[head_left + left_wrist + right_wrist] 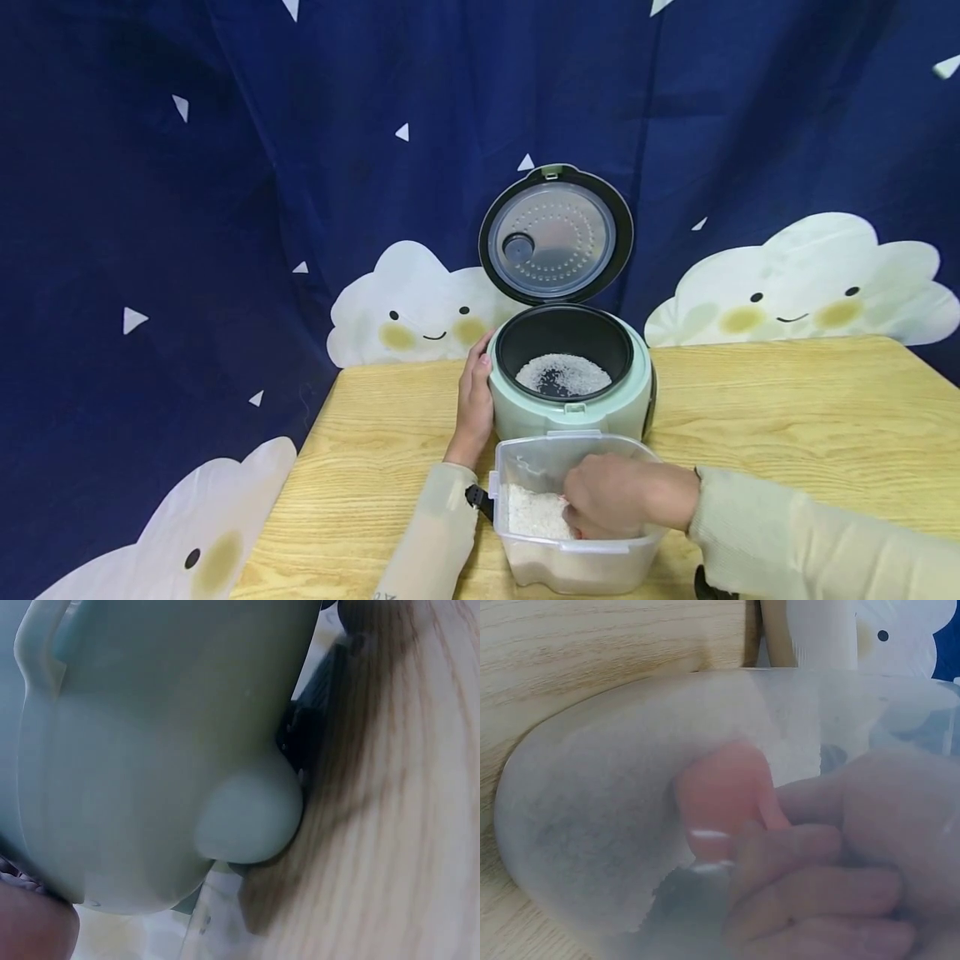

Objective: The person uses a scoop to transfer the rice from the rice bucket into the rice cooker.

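A pale green rice cooker (pixel 536 421) stands with its lid (pixel 561 233) raised, and white rice (pixel 581 377) covers part of the dark pot's bottom. My left hand (pixel 475 408) rests against the cooker's left side, fingers lying along it; only a little of that hand shows in the left wrist view. In front of the cooker is a clear plastic bin (pixel 581 575) holding rice (pixel 534 512). My right hand (pixel 611 497) reaches into it. Through the bin wall, the right wrist view shows those fingers gripping a small pinkish-red scoop (pixel 724 795) by its handle, down at the rice.
Both cooker and bin stand on a light wooden table (pixel 787 417). Behind it hangs a dark blue cloth (pixel 337 150) printed with smiling clouds and white triangles. The bin stands right in front of the cooker, close to the left forearm.
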### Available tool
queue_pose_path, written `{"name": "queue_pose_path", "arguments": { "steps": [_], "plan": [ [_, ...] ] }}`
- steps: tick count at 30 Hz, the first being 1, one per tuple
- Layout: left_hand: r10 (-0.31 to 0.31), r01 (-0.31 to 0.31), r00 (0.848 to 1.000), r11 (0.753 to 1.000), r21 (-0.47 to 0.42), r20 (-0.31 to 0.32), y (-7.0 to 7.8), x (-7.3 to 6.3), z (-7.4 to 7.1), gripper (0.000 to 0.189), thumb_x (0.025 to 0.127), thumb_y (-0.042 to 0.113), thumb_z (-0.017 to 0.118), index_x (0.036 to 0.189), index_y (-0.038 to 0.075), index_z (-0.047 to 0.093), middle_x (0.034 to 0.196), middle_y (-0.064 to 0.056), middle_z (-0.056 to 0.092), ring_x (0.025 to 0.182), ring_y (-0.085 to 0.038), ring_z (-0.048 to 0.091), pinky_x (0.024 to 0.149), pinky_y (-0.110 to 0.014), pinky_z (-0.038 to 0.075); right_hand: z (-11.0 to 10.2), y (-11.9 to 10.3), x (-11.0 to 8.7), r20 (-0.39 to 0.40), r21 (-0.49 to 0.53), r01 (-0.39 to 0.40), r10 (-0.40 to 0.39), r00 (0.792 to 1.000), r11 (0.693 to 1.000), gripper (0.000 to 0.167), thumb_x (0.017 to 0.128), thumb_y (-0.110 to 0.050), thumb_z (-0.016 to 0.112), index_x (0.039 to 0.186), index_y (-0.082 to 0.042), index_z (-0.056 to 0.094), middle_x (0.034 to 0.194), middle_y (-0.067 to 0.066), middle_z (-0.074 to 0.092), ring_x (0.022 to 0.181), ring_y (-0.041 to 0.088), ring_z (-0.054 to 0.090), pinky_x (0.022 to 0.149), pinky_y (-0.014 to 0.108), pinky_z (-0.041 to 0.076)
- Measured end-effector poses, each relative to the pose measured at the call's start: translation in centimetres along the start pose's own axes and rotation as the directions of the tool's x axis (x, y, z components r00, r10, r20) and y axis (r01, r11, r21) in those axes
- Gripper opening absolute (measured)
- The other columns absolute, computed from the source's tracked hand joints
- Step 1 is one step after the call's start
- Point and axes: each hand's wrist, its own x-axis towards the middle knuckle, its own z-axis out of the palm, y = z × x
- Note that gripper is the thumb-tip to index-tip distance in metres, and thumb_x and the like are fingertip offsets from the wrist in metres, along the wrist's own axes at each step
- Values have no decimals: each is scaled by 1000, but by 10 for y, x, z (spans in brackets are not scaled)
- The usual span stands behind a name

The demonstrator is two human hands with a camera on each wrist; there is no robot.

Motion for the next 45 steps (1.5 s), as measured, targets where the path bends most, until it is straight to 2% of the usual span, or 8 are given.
{"name": "queue_pose_path", "arguments": {
  "steps": [6,13,21,35,41,45],
  "plan": [
    [3,-3,1000,1000,4,-1,0,1,0,51,108,26,31,153,12,48,158,-9,51,148,-24,47,122,-25,38,-1,1,1,12,-1,21,-21,1000,1000,36,92,-27,63,57,-25,53,56,-8,48,53,13,43,57,32,49],
    [9,-9,1000,1000,-16,-4,1,0,-1,53,108,25,31,154,2,45,158,-14,50,147,-26,47,120,-22,38,-1,0,2,20,2,41,-41,999,999,37,91,-25,62,56,-25,50,54,-8,43,52,13,41,55,30,48],
    [10,-10,1000,1000,-23,1,1,-1,-2,53,108,26,31,154,5,45,159,-14,50,147,-27,46,120,-21,39,-1,1,4,30,26,33,-33,999,999,37,90,-24,62,56,-25,48,53,-8,41,52,14,39,56,29,46],
    [-1,1,1000,1000,7,2,-1,0,-1,51,107,26,32,154,12,47,158,-8,51,147,-23,47,121,-24,39,-2,2,1,12,41,55,-55,998,998,38,88,-24,63,55,-26,45,53,-10,39,50,13,37,50,28,39],
    [4,-4,1000,1000,10,4,-1,0,-1,52,109,26,30,155,5,44,159,-11,50,148,-26,46,122,-26,37,-2,3,1,5,49,44,-45,999,998,36,88,-25,64,55,-25,49,53,-10,42,50,12,38,50,28,40],
    [-10,10,1000,1000,21,6,0,0,-1,53,109,27,30,155,6,43,159,-8,50,148,-24,46,123,-27,37,-3,3,0,6,65,27,-27,1000,997,34,88,-25,64,56,-26,52,54,-11,44,51,11,40,51,27,41]
  ]
}}
